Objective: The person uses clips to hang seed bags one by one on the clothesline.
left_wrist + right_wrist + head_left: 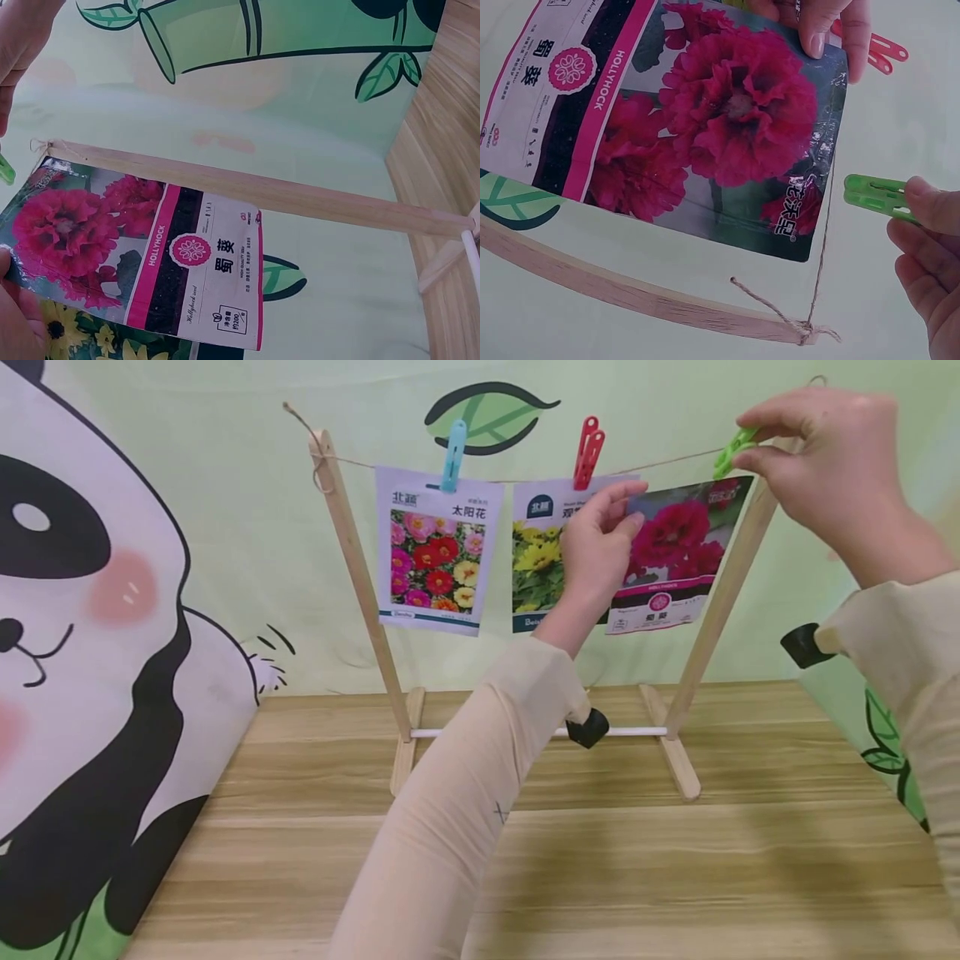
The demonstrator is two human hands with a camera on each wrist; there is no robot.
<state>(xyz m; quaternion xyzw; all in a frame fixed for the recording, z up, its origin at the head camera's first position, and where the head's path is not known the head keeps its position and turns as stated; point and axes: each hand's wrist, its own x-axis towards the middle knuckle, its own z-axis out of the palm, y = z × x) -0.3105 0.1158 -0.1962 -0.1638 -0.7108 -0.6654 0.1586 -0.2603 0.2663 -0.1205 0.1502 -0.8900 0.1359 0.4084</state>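
My left hand (600, 547) pinches the upper left corner of a hollyhock seed packet (675, 547) with large magenta blooms, its thumb in front in the right wrist view. The packet's top edge lies along the twine (826, 232), close to the right post. Above and beside that edge, my right hand (832, 468) pinches a green clothespin (874, 193) between thumb and fingers. In the right wrist view the clothespin's tip points toward the twine, a small gap away from it. A second packet with yellow flowers (536, 560) hangs partly behind my left hand, under a red clothespin (588, 452).
The twine runs between two wooden posts (352, 577) of a stand with a white crossbar (427, 733) on a wood-grain table (300, 860). At left a portulaca packet (435, 560) hangs from a blue clothespin (453, 456). A panda-print backdrop (247, 527) stands behind.
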